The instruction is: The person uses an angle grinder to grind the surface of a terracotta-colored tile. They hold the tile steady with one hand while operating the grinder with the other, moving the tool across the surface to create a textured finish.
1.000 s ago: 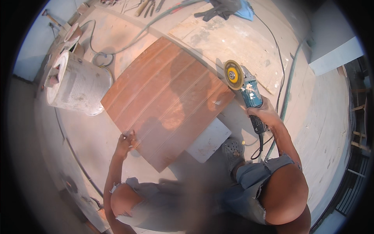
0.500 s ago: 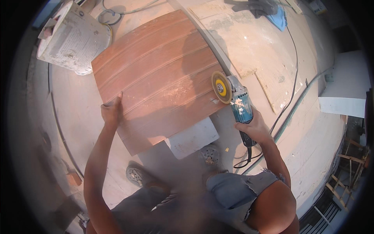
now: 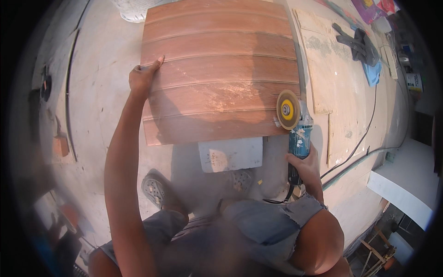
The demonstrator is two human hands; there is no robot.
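A reddish-brown grooved board [image 3: 212,55] lies on a pale block [image 3: 230,154] in front of my feet. My left hand [image 3: 143,78] grips the board's left edge, thumb on top. My right hand [image 3: 304,164] is closed round a teal angle grinder [image 3: 300,141] with a yellow-centred disc [image 3: 289,110] at the board's lower right corner. I cannot tell whether the disc touches the board. The grinder's black cord hangs below my hand.
A pale bucket [image 3: 127,8] stands beyond the board's upper left. On the right lie plywood sheets [image 3: 337,120], dark gloves [image 3: 360,46], a blue cloth [image 3: 371,74], a cable and a hose [image 3: 346,166]. A white ledge [image 3: 399,196] is at far right.
The view has turned and the board appears squarer to me. My left hand has moved forward along the board's left edge; the grinder has come down to its right corner.
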